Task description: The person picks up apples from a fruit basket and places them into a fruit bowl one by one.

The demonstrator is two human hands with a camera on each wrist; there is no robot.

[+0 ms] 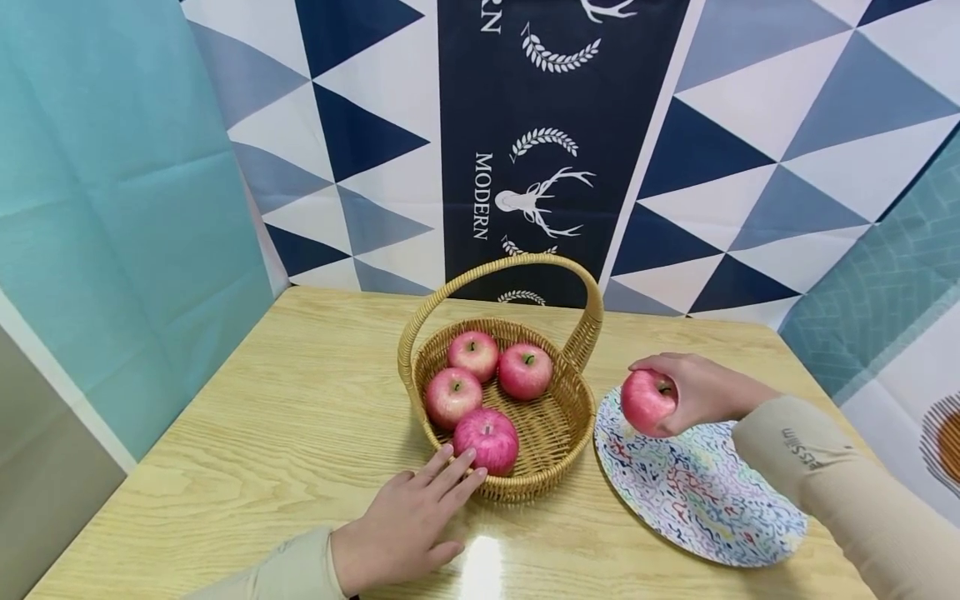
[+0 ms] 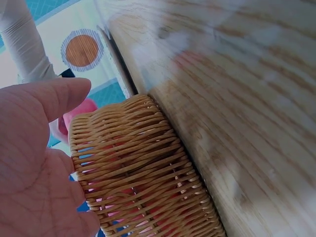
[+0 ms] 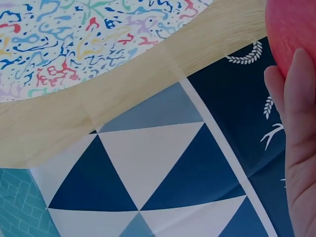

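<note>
In the head view a wicker basket (image 1: 551, 429) with a tall arched handle stands mid-table, holding several red apples (image 1: 525, 372). My left hand (image 1: 408, 525) rests on the basket's near rim, fingers stretched out and touching the front apple (image 1: 486, 442). The left wrist view shows the woven basket side (image 2: 133, 158) right beside the palm (image 2: 34, 163). My right hand (image 1: 701, 392) grips another apple (image 1: 643, 402) from the side, above the far edge of a colorful patterned round placemat (image 1: 705, 500). Part of that apple (image 3: 286, 29) shows beside the fingers in the right wrist view.
The wooden table (image 1: 300, 433) extends to both sides of the basket. Behind it hangs a cloth (image 1: 525, 167) with triangles and a deer print. A teal cloth (image 1: 112, 192) hangs at the left. A round brown item (image 1: 948, 446) lies beyond the right edge.
</note>
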